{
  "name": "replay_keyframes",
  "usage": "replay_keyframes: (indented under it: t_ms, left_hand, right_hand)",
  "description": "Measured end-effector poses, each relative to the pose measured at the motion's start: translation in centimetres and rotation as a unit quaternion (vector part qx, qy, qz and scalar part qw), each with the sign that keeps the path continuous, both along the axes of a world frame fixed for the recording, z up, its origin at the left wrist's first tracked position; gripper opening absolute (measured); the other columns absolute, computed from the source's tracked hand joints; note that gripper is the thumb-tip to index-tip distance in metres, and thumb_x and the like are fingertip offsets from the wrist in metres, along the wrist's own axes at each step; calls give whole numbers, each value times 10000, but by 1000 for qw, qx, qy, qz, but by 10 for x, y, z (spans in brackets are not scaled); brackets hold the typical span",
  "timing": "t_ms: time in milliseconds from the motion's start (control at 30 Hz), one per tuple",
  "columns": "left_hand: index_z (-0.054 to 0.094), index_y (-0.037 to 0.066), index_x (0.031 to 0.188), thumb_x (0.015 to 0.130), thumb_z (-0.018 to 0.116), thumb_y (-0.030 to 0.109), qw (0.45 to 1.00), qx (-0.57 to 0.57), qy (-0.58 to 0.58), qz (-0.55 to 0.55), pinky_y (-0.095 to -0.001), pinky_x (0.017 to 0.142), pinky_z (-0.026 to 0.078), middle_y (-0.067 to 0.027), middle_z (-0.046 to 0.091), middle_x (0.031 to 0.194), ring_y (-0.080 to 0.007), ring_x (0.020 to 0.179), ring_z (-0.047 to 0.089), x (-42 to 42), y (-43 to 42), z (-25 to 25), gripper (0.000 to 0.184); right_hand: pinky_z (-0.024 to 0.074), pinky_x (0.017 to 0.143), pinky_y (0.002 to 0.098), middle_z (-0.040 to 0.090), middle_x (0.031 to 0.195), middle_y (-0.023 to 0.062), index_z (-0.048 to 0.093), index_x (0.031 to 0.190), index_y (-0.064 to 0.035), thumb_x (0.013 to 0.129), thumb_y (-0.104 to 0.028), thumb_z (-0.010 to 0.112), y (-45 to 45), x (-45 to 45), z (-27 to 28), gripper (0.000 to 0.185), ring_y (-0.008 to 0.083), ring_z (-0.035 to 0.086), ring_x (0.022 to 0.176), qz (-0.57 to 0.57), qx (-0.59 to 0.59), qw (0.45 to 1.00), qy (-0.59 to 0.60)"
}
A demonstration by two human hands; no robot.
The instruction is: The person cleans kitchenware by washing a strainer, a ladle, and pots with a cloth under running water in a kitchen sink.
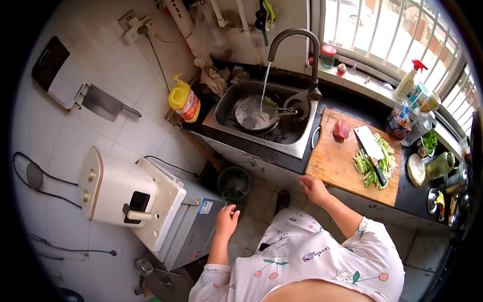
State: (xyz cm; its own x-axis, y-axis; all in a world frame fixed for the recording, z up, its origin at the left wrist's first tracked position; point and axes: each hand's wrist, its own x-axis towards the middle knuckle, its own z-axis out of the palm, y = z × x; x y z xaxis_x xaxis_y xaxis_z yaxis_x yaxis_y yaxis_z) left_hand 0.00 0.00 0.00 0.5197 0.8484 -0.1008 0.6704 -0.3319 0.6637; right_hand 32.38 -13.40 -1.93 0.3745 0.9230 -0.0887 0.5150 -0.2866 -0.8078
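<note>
My left hand (227, 220) hangs beside the grey refrigerator (193, 229), fingers loosely bent and apart, with nothing visible in it. Just in front of the counter edge, near the cutting board's lower left corner, is my right hand (313, 189); its fingers curl loosely and hold nothing that I can see. On the wooden cutting board (327, 163) lie a piece of red meat (341, 130), cut green vegetable pieces (364, 163) and a cleaver (369, 143) with a black handle. Water runs from the faucet (316, 65) into a pan (243, 117) in the sink (294, 143).
A yellow pump bottle (184, 100) stands left of the sink. Below is a dark bin (234, 182) on the floor. A white appliance (115, 186) sits atop the refrigerator. Another cleaver (103, 102) hangs on the wall. Jars and a spray bottle (406, 84) line the window side.
</note>
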Motion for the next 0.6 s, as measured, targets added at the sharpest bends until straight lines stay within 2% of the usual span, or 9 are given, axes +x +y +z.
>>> replay_keyframes:
  t_ms: [67, 100, 167, 300, 367, 400, 433, 500, 600]
  left_hand:
    - [590, 41, 967, 762, 622, 175, 999, 25, -14, -13, -336, 688, 465, -113, 594, 914, -238, 768, 574, 14, -16, 10, 247]
    - [590, 38, 961, 765, 617, 165, 1000, 28, 8, -6, -331, 682, 464, -108, 594, 904, -237, 760, 572, 37, 80, -1, 235]
    - [590, 37, 965, 762, 620, 159, 998, 34, -43, -10, -327, 686, 464, -106, 595, 911, -230, 765, 575, 85, 125, 1, 238]
    - [589, 28, 968, 759, 620, 142, 998, -34, -44, -9, -318, 692, 465, -114, 599, 940, -227, 761, 585, 107, 165, 2, 240]
    - [590, 18, 960, 758, 617, 121, 996, -42, -78, 0, -316, 690, 466, -131, 604, 923, -227, 749, 594, 113, 192, -6, 228]
    - [591, 16, 958, 757, 617, 115, 994, -54, -93, 7, -316, 691, 467, -134, 605, 913, -227, 746, 596, 116, 201, -11, 226]
    - [591, 14, 956, 755, 617, 109, 992, -58, -110, 12, -316, 692, 467, -138, 607, 904, -227, 744, 598, 119, 216, -14, 223]
    - [598, -1, 946, 758, 613, 44, 990, -74, -123, -4, -270, 673, 477, -118, 617, 884, -177, 756, 608, 131, 239, -19, 194]
    - [597, 1, 935, 773, 610, 69, 975, -141, -168, -32, -273, 670, 477, -112, 623, 858, -181, 740, 609, 157, 278, -33, 177]
  right_hand:
    - [444, 805, 379, 580, 972, 170, 582, 1001, -32, 786, -75, 511, 4, 4, 9, 230, 330, 555, 915, 17, 41, 998, -39]
    - [444, 800, 384, 577, 973, 171, 581, 998, -31, 784, -75, 511, 123, 24, -22, 229, 333, 552, 914, 29, 71, 996, -37]
    - [445, 788, 395, 572, 975, 173, 580, 992, -28, 780, -74, 511, 199, 60, -24, 228, 341, 548, 910, 51, 96, 989, -97]
    - [442, 799, 390, 543, 1021, 160, 579, 937, -30, 805, -94, 465, 305, 96, -54, 186, 339, 531, 940, 51, -19, 984, -171]
    - [437, 808, 382, 540, 1009, 148, 578, 930, -32, 804, -96, 460, 348, 125, -83, 184, 323, 517, 957, 7, -62, 958, -281]
    - [436, 803, 365, 543, 998, 142, 584, 939, -31, 787, -93, 482, 356, 129, -62, 193, 291, 511, 972, -9, -153, 954, -257]
    - [431, 810, 348, 535, 1020, 137, 586, 946, -27, 775, -90, 498, 367, 139, -69, 203, 266, 505, 992, 62, -197, 909, -363]
    - [455, 771, 327, 569, 986, 133, 618, 904, -44, 742, -96, 537, 378, 139, -82, 188, 260, 545, 955, 92, -252, 873, -407]
    - [501, 667, 352, 633, 854, 126, 661, 773, -63, 663, -93, 582, 383, 125, -83, 139, 278, 622, 807, 117, -306, 896, -299]
